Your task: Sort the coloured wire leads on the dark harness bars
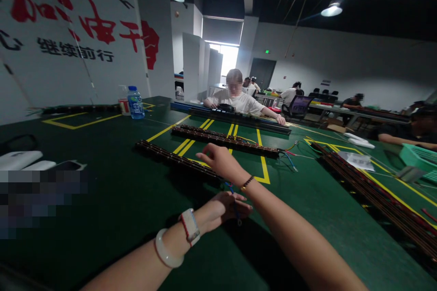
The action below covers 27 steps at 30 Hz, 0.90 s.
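My left hand [227, 209], with a watch and a pale bangle on its wrist, is low over the table at the near end of a long dark strip [177, 159]. A thin blue wire [236, 209] with a ring terminal passes between its fingers, which look closed on it. Above it, my right hand [218, 161], wearing a dark beaded bracelet, reaches over the same strip with fingers curled together. Whatever its fingertips hold, if anything, cannot be made out. A second dark strip [225, 141] lies just beyond, with loose coloured wires at its right end.
Yellow tape lines mark the green table [112, 200]. More long dark strips [372, 191] lie at right, near a green basket [419, 159]. A blue bottle [136, 104] stands at far left. Across the table sits a person [235, 95] behind a long black bar [239, 120].
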Motion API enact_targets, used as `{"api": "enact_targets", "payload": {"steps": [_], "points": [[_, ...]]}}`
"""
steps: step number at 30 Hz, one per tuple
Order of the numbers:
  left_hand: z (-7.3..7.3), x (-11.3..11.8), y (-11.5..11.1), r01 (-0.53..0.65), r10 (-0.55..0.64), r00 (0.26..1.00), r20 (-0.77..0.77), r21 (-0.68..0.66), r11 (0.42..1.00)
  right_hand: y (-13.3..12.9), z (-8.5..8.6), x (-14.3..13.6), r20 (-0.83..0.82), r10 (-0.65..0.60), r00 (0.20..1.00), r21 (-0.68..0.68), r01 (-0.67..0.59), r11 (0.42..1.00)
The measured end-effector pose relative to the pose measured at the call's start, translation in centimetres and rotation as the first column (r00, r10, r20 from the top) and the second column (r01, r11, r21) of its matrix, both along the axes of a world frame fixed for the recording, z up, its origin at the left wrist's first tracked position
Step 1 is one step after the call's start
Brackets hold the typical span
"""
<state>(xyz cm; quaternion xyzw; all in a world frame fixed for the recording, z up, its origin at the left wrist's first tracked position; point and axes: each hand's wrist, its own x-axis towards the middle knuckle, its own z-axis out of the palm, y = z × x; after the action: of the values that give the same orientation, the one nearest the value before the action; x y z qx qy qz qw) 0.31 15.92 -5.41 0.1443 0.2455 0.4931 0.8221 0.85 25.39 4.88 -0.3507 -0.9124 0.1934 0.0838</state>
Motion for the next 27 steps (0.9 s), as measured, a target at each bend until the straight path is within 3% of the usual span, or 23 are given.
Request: {"api": "enact_targets", "payload": {"steps": [2, 4, 8, 10, 14, 19, 21, 25, 27], "points": [[0.7, 0.0, 0.0, 0.01, -0.012, 0.999, -0.038, -0.057, 0.998, 0.3, 0.4, 3.1, -0.16, -0.082, 0.984, -0.021, 0.08, 0.997], [1.5, -0.1, 0.0, 0.019, -0.028, 0.994, -0.106, -0.088, 0.996, 0.7, -0.4, 6.7, -0.221, -0.183, 0.958, -0.046, 0.177, 0.983], [2.8, -0.2, 0.0, 0.048, -0.071, 0.967, -0.246, -0.096, 0.994, 1.0, -4.6, 13.2, -0.172, -0.335, 0.926, -0.135, 0.315, 0.939], [3.2, -0.4, 0.0, 0.05, -0.091, 0.943, -0.319, -0.132, 0.99, 0.8, -6.3, 15.2, -0.14, -0.352, 0.926, -0.155, 0.33, 0.931], [3.6, -1.0, 0.1, 0.106, -0.176, 0.883, -0.436, -0.179, 0.978, 0.4, -7.5, 16.5, -0.088, -0.295, 0.952, -0.306, 0.256, 0.917], [3.7, -2.9, 0.5, 0.307, -0.311, 0.762, -0.568, -0.107, 0.946, 0.2, -7.2, 16.2, -0.033, -0.168, 0.985, -0.403, 0.141, 0.904], [3.8, -3.6, 0.6, 0.373, -0.32, 0.663, -0.676, -0.072, 0.925, 0.2, -7.2, 16.3, -0.03, -0.182, 0.983, -0.414, 0.153, 0.897], [4.1, -4.2, 0.7, 0.497, -0.258, 0.276, -0.926, -0.092, 0.863, 0.3, -7.3, 16.4, -0.033, -0.205, 0.978, -0.419, 0.172, 0.892], [4.1, -4.4, 0.7, 0.519, -0.224, 0.147, -0.963, -0.117, 0.846, 0.4, -7.4, 16.5, -0.049, -0.182, 0.982, -0.415, 0.146, 0.898]]}}
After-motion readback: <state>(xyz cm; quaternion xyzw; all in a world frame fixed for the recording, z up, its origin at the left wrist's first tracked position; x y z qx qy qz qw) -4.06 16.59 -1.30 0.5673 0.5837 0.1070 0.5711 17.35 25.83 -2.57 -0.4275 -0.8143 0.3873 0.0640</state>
